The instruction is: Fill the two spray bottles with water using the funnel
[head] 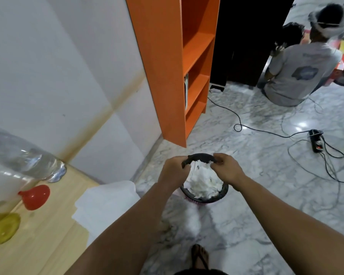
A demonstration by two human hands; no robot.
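Over the bin, both hands clutch tissue.

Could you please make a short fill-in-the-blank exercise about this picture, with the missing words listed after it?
1. Both hands, left hand and right hand, are over a black bin that is full of white ____.
2. The bin stands on the marble ____.
3. On the wooden table, the balloon near the clear plastic bottle is ____ in colour.
4. The tall shelf unit against the wall is ____.

Missing words: paper; floor; red; orange
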